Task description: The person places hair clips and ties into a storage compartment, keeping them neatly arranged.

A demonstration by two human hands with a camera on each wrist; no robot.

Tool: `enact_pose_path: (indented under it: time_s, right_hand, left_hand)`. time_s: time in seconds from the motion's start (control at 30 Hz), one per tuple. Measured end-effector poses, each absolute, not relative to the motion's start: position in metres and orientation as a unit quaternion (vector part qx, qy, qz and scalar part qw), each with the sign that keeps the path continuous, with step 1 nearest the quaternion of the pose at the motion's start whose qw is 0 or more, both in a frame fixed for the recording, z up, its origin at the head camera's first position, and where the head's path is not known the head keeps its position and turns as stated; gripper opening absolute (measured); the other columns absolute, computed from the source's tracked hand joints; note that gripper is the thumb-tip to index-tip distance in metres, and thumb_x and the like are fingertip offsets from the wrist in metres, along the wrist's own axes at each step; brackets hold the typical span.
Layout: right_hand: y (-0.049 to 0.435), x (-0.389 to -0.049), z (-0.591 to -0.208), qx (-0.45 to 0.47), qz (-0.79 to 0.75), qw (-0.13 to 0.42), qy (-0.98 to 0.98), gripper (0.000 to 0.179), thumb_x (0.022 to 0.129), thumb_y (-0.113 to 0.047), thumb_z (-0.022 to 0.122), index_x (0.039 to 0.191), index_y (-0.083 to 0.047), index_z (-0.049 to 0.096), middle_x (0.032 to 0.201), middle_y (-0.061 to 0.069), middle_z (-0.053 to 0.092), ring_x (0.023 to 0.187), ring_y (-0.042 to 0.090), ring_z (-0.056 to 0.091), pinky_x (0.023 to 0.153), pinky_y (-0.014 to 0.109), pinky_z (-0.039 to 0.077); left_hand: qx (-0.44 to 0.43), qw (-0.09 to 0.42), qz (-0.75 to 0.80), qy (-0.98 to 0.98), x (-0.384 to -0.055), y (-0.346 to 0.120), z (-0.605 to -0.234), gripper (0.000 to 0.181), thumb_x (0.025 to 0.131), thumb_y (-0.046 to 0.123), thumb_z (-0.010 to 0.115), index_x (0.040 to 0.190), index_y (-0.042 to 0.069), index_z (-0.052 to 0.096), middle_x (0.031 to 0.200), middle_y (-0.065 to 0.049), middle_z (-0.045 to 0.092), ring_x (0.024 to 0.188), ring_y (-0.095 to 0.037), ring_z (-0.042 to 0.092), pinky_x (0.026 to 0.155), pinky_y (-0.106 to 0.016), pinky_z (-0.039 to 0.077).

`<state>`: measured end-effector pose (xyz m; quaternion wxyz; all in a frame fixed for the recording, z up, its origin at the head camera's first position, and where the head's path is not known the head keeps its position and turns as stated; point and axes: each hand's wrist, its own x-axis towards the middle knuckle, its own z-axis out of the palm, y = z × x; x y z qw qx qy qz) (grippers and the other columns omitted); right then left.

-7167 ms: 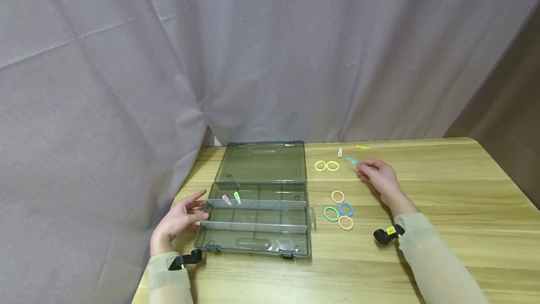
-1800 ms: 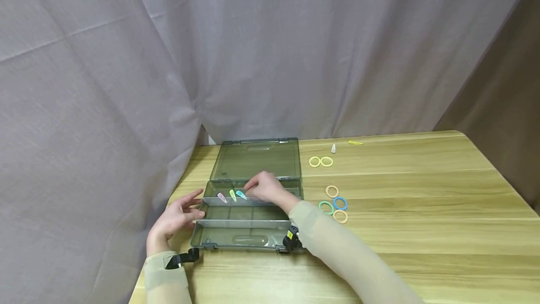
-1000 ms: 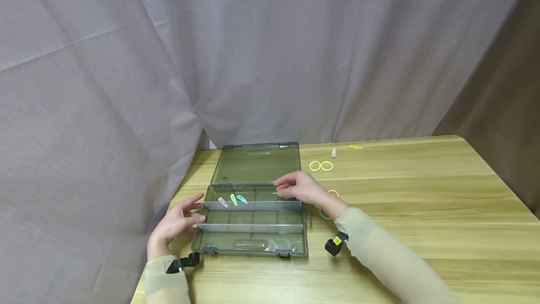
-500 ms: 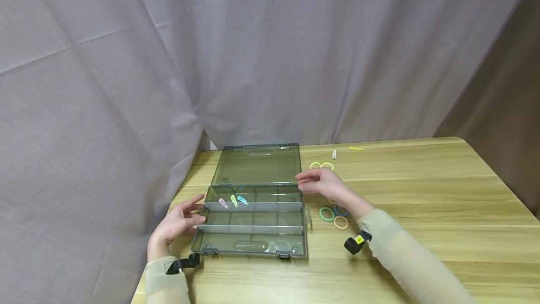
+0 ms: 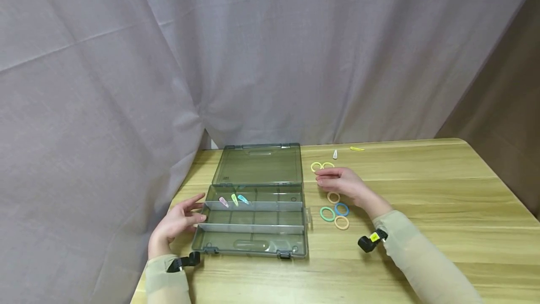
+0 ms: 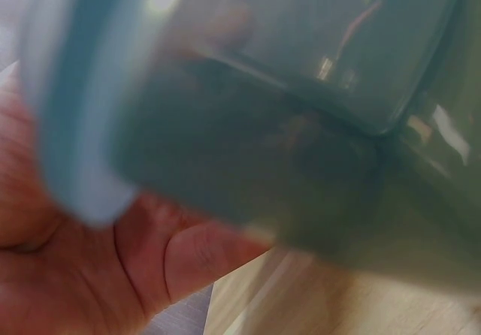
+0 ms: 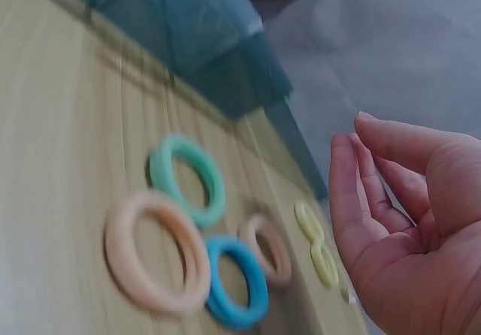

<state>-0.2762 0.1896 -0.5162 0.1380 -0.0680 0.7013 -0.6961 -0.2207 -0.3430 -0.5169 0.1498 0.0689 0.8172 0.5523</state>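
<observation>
the left hand [image 5: 177, 222], fingers spread, touches the case [image 5: 244, 253], probably steadying it; the right hand [image 5: 342, 185], loosely bent and empty, hovers near yellow rings [image 5: 322, 167].

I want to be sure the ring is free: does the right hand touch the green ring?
Apart. The head view shows a strip of bare table between the right hand and the green ring.

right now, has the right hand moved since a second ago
Yes. In the head view, the right hand has moved rightward: it reached over the open box then, and is now wholly past that box's right edge.
</observation>
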Motion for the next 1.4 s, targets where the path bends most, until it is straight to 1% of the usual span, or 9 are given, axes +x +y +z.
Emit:
enact_pose_path:
  time_s: [0.17,0.43,0.67,0.87,1.03,1.1,1.17,1.33,1.4]
  right_hand:
    - [0.212,-0.279,-0.523,-0.045,-0.687,0.119,0.715,0.054,0.099,-0.003,0.076,0.145,0.017,0.054,0.130,0.022,0.072,0.102,0.006,0.073,0.093,0.029,0.059]
    - [0.237,-0.293,-0.530,-0.032,-0.623,0.058,0.779,0.048,0.100,-0.004,0.074,0.141,0.016,0.058,0.135,0.031,0.067,0.098,0.004,0.071,0.091,0.023,0.058]
    - [0.244,-0.313,-0.532,-0.030,-0.531,-0.001,0.847,0.042,0.098,-0.010,0.078,0.134,0.010,0.068,0.128,0.026,0.072,0.095,-0.003,0.063,0.082,0.012,0.050]
    - [0.245,-0.327,-0.530,-0.028,-0.513,-0.003,0.858,0.041,0.099,-0.009,0.076,0.134,0.011,0.068,0.130,0.027,0.071,0.098,0.001,0.063,0.084,0.011,0.047]
    - [0.245,-0.335,-0.524,-0.018,-0.507,-0.011,0.862,0.043,0.097,-0.007,0.077,0.134,0.013,0.067,0.127,0.028,0.072,0.102,0.014,0.068,0.084,0.013,0.048]
    - [0.246,-0.338,-0.523,-0.008,-0.506,-0.012,0.862,0.044,0.097,-0.007,0.077,0.134,0.012,0.066,0.127,0.028,0.072,0.103,0.016,0.068,0.084,0.013,0.048]
    - [0.247,-0.341,-0.524,0.008,-0.513,-0.014,0.858,0.044,0.095,-0.006,0.078,0.133,0.012,0.067,0.125,0.027,0.073,0.100,0.014,0.069,0.082,0.012,0.048]
    - [0.249,-0.344,-0.527,0.017,-0.515,-0.022,0.857,0.043,0.096,-0.006,0.077,0.134,0.012,0.067,0.125,0.027,0.073,0.091,0.000,0.065,0.080,0.010,0.047]
    - [0.249,-0.343,-0.527,0.011,-0.510,-0.023,0.860,0.043,0.098,-0.007,0.076,0.136,0.011,0.067,0.128,0.027,0.071,0.093,0.001,0.066,0.082,0.009,0.047]
  left_hand:
    - [0.068,0.150,0.551,0.818,-0.221,-0.342,-0.517,0.079,0.098,0.008,0.077,0.166,0.004,0.037,0.155,-0.036,0.048,0.116,-0.035,0.069,0.077,-0.042,0.063]
    - [0.071,0.147,0.549,0.820,-0.220,-0.341,-0.516,0.078,0.099,0.009,0.077,0.166,0.003,0.037,0.154,-0.037,0.048,0.115,-0.033,0.070,0.078,-0.042,0.063]
    - [0.067,0.148,0.547,0.821,-0.217,-0.344,-0.517,0.079,0.098,0.008,0.077,0.166,0.002,0.037,0.154,-0.036,0.048,0.114,-0.031,0.069,0.076,-0.040,0.062]
    - [0.062,0.150,0.546,0.822,-0.213,-0.342,-0.516,0.078,0.099,0.008,0.076,0.166,0.004,0.037,0.155,-0.036,0.048,0.116,-0.032,0.069,0.077,-0.041,0.062]
    - [0.060,0.149,0.550,0.820,-0.213,-0.342,-0.516,0.077,0.099,0.008,0.076,0.166,0.004,0.037,0.156,-0.035,0.047,0.119,-0.035,0.068,0.080,-0.043,0.062]
    - [0.061,0.148,0.550,0.820,-0.214,-0.342,-0.516,0.077,0.099,0.008,0.076,0.166,0.004,0.037,0.156,-0.035,0.048,0.120,-0.035,0.067,0.080,-0.044,0.062]
    - [0.063,0.149,0.549,0.820,-0.214,-0.342,-0.516,0.078,0.099,0.010,0.077,0.166,0.004,0.037,0.156,-0.035,0.048,0.120,-0.036,0.067,0.080,-0.043,0.062]
    - [0.067,0.150,0.547,0.821,-0.214,-0.343,-0.516,0.078,0.099,0.011,0.077,0.166,0.003,0.037,0.155,-0.036,0.048,0.118,-0.035,0.068,0.079,-0.043,0.063]
    - [0.067,0.149,0.547,0.821,-0.214,-0.343,-0.516,0.078,0.099,0.010,0.077,0.166,0.002,0.037,0.155,-0.036,0.048,0.117,-0.035,0.068,0.079,-0.043,0.063]
